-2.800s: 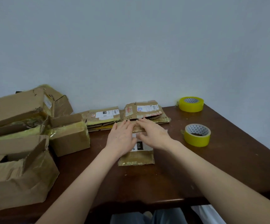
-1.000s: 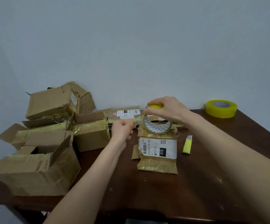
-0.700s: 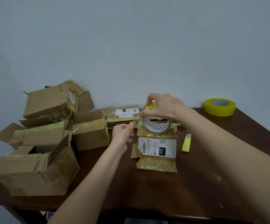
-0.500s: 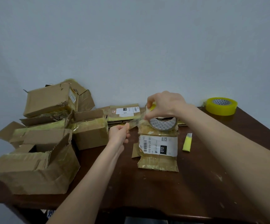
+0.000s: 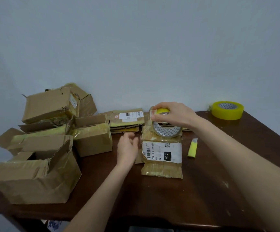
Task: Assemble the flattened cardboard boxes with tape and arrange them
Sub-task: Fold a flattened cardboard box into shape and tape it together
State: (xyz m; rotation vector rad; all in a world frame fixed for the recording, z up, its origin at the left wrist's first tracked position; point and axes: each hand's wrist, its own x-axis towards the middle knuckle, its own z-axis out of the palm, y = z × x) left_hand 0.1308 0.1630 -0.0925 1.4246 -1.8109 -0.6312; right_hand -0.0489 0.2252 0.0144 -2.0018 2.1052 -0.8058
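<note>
**Tape roll coming down on the labelled flat box**

The flattened box [image 5: 161, 158] is lying at the middle of the dark wooden surface [image 5: 203, 198], its long axis running away from the person. Its white label is carrying a barcode, a small QR code, the number "010-010-130-551" and "010" in white on a black block. All of this print is running along the box's length, so it is reading sideways.

The right hand [image 5: 172, 114] is holding the tape roll [image 5: 166, 129] on edge over the box's far end, its grip curled over the yellow top and the patterned core facing the person.

The left hand [image 5: 127, 146] is hanging just beside the box's left edge, its grip apart and fingers loosely bent, holding nothing. Half a second ago it was pinching the tape's free end, pulled out leftward from the roll; now it is lower and no longer pinching it.

A yellow cutter [image 5: 192, 148] is lying just right of the box. A second tape roll [image 5: 226, 110] is sitting flat at the far right corner. Assembled boxes [image 5: 35, 169] are crowding the left side, and a flat stack [image 5: 127, 119] is lying at the back, its labels too small to read.
</note>
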